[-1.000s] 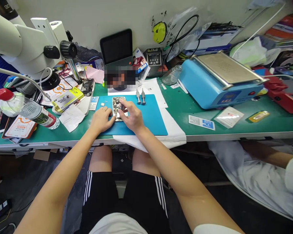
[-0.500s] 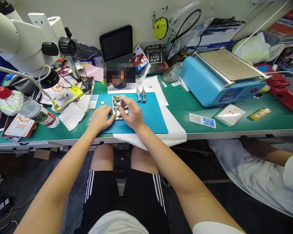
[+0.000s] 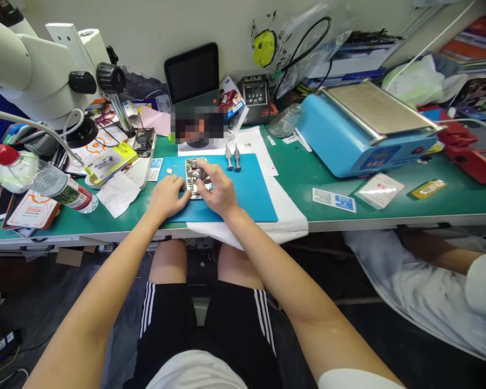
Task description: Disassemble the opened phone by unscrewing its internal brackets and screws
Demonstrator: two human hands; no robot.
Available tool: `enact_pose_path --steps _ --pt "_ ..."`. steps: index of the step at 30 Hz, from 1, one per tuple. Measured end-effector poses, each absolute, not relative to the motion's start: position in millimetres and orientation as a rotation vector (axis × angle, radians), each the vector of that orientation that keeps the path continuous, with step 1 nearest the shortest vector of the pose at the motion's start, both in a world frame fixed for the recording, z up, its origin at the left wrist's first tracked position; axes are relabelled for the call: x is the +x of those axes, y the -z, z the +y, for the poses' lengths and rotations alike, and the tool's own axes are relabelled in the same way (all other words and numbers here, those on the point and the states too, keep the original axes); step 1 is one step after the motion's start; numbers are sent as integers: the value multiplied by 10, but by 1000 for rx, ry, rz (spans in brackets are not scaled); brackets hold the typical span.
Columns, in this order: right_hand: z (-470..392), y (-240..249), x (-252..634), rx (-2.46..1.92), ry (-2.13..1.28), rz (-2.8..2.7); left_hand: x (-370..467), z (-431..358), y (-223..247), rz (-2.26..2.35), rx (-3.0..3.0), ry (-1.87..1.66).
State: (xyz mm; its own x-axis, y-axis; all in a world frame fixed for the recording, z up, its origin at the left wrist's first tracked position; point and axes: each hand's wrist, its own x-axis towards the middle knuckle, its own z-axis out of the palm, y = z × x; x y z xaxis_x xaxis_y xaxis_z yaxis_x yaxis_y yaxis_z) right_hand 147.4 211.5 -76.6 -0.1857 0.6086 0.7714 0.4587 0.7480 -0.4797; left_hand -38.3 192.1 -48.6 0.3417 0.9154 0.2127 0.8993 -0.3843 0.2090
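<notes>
An opened phone (image 3: 191,174) with its inner boards showing lies on the blue mat (image 3: 251,200). My right hand (image 3: 221,190) is over its right side, thumb and fingers closed on a short dark screwdriver (image 3: 201,174). The screwdriver stands roughly upright on the phone; its tip is hidden. My left hand (image 3: 168,198) lies on the mat at the phone's left, thumb stretched to its lower left edge and fingers loosely bent, gripping nothing visible. Two grey screwdrivers (image 3: 237,158) rest on the mat beyond my right hand. A few small parts (image 3: 169,171) lie left of the phone.
A microscope (image 3: 44,70) overhangs the left side, near a plastic bottle (image 3: 71,189) and stacked boxes. Behind the mat stands a dark screen (image 3: 191,73). On the right is a blue heating plate machine (image 3: 348,135). Another person's arm (image 3: 437,251) shows at lower right.
The view has shifted very slightly. Both hands, the phone and the screwdriver keep nearly the same places.
</notes>
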Motion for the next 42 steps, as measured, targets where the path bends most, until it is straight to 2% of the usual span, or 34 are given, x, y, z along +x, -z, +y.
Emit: enact_pose_path --steps 42 --pt "2102 805 1483 -837 -158 -1862 -369 1914 477 1712 2530 -442"
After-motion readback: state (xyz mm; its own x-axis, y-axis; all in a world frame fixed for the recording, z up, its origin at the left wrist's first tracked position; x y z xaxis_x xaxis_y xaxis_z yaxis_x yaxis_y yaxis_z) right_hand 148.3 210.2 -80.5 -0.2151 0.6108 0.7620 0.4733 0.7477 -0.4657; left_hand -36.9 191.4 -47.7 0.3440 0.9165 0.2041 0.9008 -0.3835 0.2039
